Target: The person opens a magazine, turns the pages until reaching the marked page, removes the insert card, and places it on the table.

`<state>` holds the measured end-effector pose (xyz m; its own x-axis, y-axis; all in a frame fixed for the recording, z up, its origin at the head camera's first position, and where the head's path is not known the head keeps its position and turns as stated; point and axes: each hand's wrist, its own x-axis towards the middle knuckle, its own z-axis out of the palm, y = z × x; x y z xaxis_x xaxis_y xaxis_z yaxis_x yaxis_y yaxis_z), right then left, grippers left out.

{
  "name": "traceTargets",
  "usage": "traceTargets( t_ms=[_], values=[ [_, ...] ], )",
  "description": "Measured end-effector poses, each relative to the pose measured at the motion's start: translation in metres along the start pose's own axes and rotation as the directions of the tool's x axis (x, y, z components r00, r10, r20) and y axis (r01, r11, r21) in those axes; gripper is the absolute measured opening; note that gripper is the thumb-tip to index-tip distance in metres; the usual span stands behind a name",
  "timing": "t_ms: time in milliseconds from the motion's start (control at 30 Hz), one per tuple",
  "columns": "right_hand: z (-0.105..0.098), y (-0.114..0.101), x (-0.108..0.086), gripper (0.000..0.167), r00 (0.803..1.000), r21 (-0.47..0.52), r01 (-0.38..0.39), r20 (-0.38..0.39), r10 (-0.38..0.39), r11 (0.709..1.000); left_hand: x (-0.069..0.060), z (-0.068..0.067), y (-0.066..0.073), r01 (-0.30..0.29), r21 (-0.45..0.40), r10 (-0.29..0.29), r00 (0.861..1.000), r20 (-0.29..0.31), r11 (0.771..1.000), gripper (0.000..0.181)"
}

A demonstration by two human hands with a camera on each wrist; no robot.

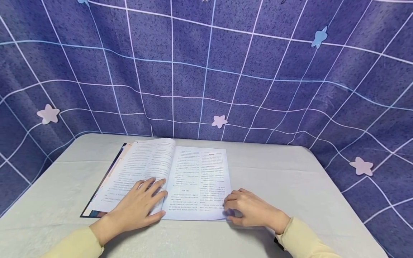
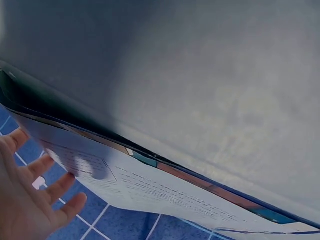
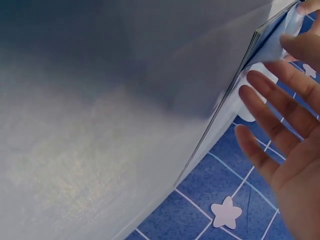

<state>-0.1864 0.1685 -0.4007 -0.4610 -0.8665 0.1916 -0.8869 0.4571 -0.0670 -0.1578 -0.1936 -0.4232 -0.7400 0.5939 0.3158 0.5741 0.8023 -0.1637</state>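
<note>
An open book lies on the table in the head view, its left page [image 1: 145, 156] arched near the spine and its right page [image 1: 188, 172] mostly flat. My left hand [image 1: 132, 208] rests with spread fingers on the lower part of the left page, near the spine. At the lower right corner of the right page, my right hand [image 1: 250, 209] has bent fingers and the thumb around a slightly curled corner. In the right wrist view the page [image 3: 274, 44] lies by the thumb and index finger of that hand [image 3: 295, 125]. The left wrist view shows the book's printed page [image 2: 145, 187] beside my left hand [image 2: 32, 200].
A pale cloth covers the table [image 1: 274, 168]. Behind it hangs a blue curtain [image 1: 190, 82] with a grid of lines and stars. The dark cover edge [image 1: 103, 182] shows along the book's left side.
</note>
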Motion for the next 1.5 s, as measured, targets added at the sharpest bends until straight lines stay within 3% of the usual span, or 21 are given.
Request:
traceTargets(
  t_ms=[300,500,1100,1500],
  values=[
    [0.0008,0.0007,0.0024,0.007,0.995,0.012,0.079,-0.065,-0.078,0.997,-0.0005,-0.0008,0.0009,0.011,-0.021,-0.01,0.999,0.04,1.0,0.054],
    [0.0022,0.0008,0.003,0.002,0.992,0.008,0.112,-0.067,-0.111,0.994,-0.0014,0.0005,0.0015,0.014,-0.021,-0.013,0.998,0.056,1.0,0.055],
    [0.0018,-0.0005,0.0055,0.01,0.993,0.035,0.101,-0.072,-0.098,0.994,-0.0019,0.0,0.0014,-0.005,-0.036,0.007,0.999,0.046,0.999,0.056],
    [0.003,0.0002,0.006,0.012,0.992,0.147,0.08,-0.105,-0.065,0.986,-0.0006,0.0009,0.0031,-0.041,-0.045,0.042,0.999,0.015,0.998,0.055]
  ],
)
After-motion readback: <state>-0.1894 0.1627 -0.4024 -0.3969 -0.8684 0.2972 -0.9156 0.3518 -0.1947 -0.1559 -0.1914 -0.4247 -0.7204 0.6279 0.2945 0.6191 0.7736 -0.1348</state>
